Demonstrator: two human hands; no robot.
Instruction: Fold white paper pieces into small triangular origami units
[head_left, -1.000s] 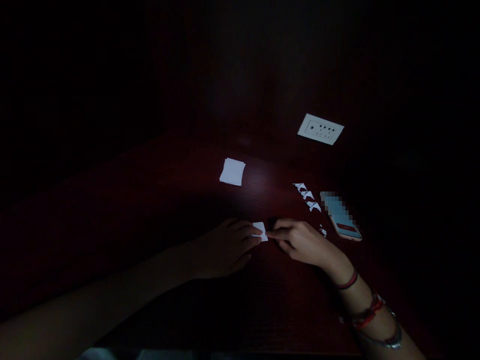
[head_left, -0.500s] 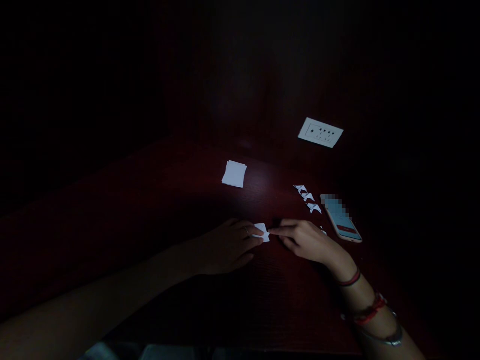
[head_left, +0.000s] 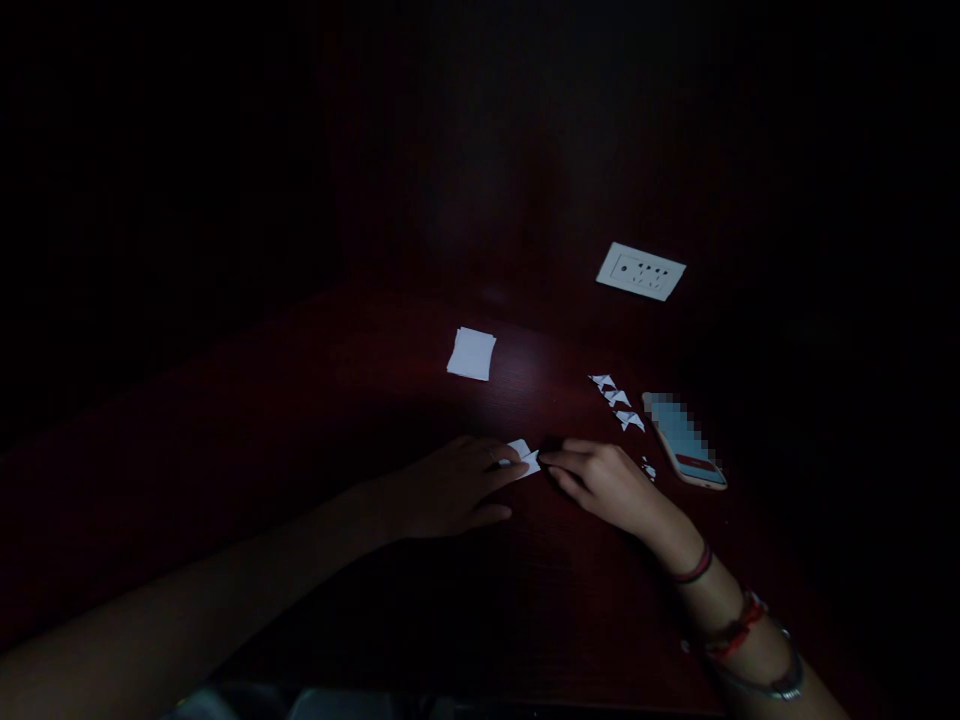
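In dim light, a small white folded paper piece (head_left: 523,457) lies on the dark red wooden table (head_left: 360,400). My left hand (head_left: 450,490) presses its fingertips on the paper's left side, fingers drawn together. From the right, my right hand (head_left: 604,480) meets the paper's right edge with its index finger and thumb pinched at it. Red bracelets and a metal bangle ring my right wrist.
A small stack of white paper squares (head_left: 472,354) lies farther back. Three folded paper pieces (head_left: 616,399) sit in a row beside a phone (head_left: 684,440), with another scrap (head_left: 647,467) near my right hand. A white socket plate (head_left: 640,271) is at the back right.
Both hands stay on the folded paper, which looks slightly narrower under the fingers. The view has drifted a little, shifting everything down in the picture.
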